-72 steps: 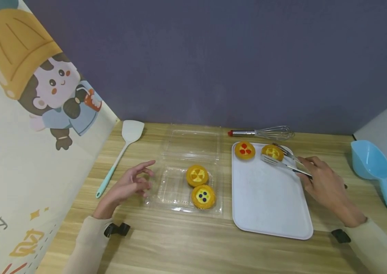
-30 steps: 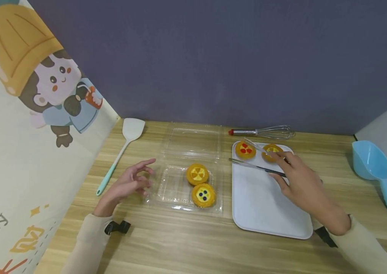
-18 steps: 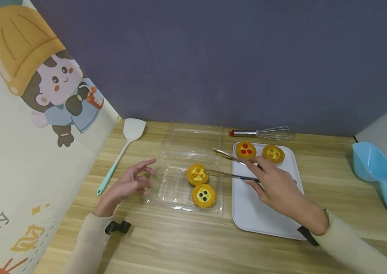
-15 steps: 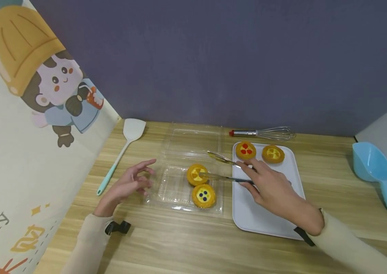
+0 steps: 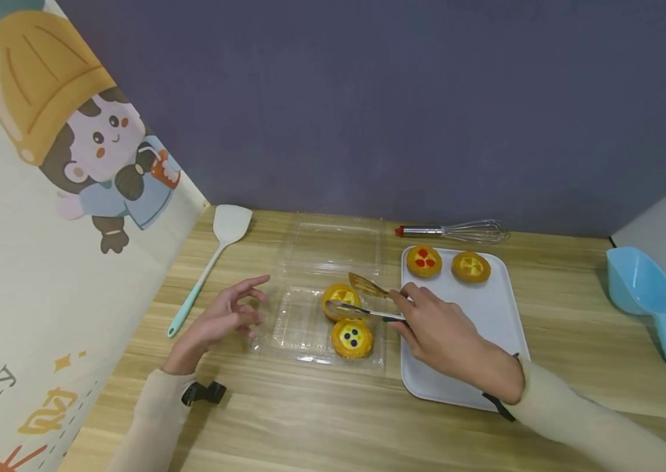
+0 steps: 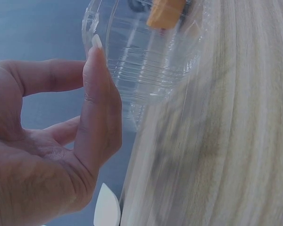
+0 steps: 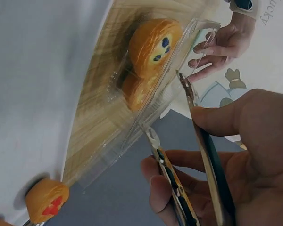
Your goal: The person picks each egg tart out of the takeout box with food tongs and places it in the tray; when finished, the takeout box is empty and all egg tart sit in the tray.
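My right hand grips metal tongs between thumb and fingers. The tongs' arms are spread, their tips over an egg tart with yellow wedges in the clear plastic container; nothing is pinched between them. Against that tart lies another with blue dots, at the container's front right. My left hand holds nothing at the container's left side, its fingers loosely bent. In the left wrist view a fingertip overlaps the clear rim. The container's lid is folded back flat.
A white tray to the right carries a red-topped tart and a yellow-wedged one at its far end. Behind it lies a whisk. A spatula lies at left, a blue scoop at far right.
The right hand has moved left with the tongs, from the yellow-wedged tart on the tray to over the container. All tarts and the left hand have stayed in place.
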Demonstrator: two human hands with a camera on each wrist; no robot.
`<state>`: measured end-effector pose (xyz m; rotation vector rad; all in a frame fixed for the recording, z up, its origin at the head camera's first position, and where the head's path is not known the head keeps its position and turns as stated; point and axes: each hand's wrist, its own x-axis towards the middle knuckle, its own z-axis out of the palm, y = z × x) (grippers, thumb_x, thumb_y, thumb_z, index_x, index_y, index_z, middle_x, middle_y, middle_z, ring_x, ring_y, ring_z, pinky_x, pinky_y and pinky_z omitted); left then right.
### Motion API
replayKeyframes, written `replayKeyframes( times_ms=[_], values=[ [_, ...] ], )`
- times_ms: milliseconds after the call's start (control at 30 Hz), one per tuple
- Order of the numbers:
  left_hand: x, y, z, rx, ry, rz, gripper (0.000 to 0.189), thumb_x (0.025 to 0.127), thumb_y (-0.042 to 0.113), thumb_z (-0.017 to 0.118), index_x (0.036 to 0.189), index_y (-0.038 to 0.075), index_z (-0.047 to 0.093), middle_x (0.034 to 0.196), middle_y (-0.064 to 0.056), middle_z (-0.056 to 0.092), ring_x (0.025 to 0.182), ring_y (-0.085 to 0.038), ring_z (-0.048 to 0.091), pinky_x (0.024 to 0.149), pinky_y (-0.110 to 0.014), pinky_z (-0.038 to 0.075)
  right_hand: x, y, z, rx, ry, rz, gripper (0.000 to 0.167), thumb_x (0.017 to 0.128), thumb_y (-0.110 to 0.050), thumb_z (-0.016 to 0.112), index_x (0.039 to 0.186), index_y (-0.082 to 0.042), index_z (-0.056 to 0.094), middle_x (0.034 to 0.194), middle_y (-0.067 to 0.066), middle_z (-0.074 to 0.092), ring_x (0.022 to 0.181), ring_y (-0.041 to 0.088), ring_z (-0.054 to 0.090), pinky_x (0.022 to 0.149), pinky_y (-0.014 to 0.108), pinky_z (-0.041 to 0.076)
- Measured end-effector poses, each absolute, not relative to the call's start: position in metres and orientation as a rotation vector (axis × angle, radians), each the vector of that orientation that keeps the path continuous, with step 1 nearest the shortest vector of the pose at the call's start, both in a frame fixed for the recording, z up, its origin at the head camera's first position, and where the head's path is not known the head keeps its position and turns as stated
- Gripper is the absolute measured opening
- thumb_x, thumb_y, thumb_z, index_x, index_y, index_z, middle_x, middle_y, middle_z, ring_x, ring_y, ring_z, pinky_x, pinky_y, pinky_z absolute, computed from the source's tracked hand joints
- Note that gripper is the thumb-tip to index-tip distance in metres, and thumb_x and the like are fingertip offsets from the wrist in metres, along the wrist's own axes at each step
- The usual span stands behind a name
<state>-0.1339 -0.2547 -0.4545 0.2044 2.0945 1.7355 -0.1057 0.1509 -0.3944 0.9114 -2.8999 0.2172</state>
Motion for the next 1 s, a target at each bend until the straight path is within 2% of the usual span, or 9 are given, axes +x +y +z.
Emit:
replayKeyframes(
  times_ms=[300,533,833,1000],
  values=[
    [-0.135,-0.255,-0.451,0.202,2.118,1.723,0.082,0.091,-0.009,0.061,0.164,0.002,0.026,0.139,-0.033,0.042,0.079,-0.014,0.066,0.06,-0.03,0.065,-0.105,0.143,-0.397,0.906,-2.853,0.167,0.047,0.092,-0.026,0.08,0.131,-0.003,0.067,0.111,0.01,0.065,0.085,0.021,0.063,0.047,0.029,0.052],
    [-0.136,-0.255,-0.451,0.201,2.128,1.719,0.081,0.091,-0.009,0.06,0.164,0.002,0.026,0.138,-0.033,0.043,0.08,-0.015,0.067,0.06,-0.029,0.065,-0.107,0.138,-0.401,0.927,-2.834,0.185,0.043,0.089,-0.024,0.083,0.126,-0.005,0.069,0.108,0.007,0.064,0.085,0.02,0.063,0.048,0.03,0.054],
    [-0.134,-0.254,-0.455,0.183,2.11,1.737,0.082,0.09,-0.01,0.059,0.164,0.003,0.026,0.139,-0.031,0.042,0.079,-0.013,0.066,0.06,-0.029,0.065,-0.114,0.125,-0.408,0.968,-2.808,0.211,0.048,0.089,-0.025,0.083,0.13,-0.006,0.069,0.113,0.008,0.067,0.093,0.022,0.066,0.054,0.033,0.06],
    [-0.134,-0.253,-0.454,0.19,2.111,1.73,0.082,0.091,-0.01,0.06,0.164,0.003,0.026,0.139,-0.032,0.043,0.079,-0.014,0.066,0.06,-0.029,0.065,-0.115,0.119,-0.411,0.974,-2.775,0.184,0.046,0.089,-0.025,0.083,0.129,-0.007,0.069,0.114,0.006,0.067,0.091,0.021,0.065,0.052,0.032,0.058]
  ],
)
